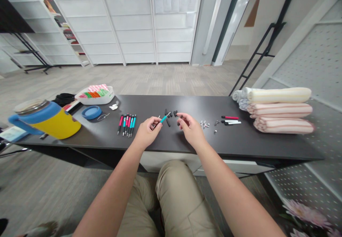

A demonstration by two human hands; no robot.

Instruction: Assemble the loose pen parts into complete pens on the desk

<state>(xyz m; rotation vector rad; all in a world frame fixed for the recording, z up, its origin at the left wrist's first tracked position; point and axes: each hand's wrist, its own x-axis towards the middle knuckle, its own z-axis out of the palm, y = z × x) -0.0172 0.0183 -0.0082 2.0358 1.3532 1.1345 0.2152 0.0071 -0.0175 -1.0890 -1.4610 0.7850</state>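
Observation:
My left hand (148,132) is raised over the dark tabletop (213,141), gripping a teal pen barrel (165,119) that sticks out to the right. My right hand (191,130) faces it, its fingertips pinching a small black pen part (181,117). Between my hands lie several black pen pieces (168,118). A row of assembled teal and pink pens (126,125) lies to the left. Small metal pen parts (204,124) and several loose pens (230,120) lie to the right, beyond my right hand's reach point.
A blue-and-yellow jug (45,119) lies at the table's left end, near a blue round lid (91,112) and a white tray of colourful items (94,96). Rolled striped towels (280,110) are stacked at the right end. The near table edge runs below my wrists.

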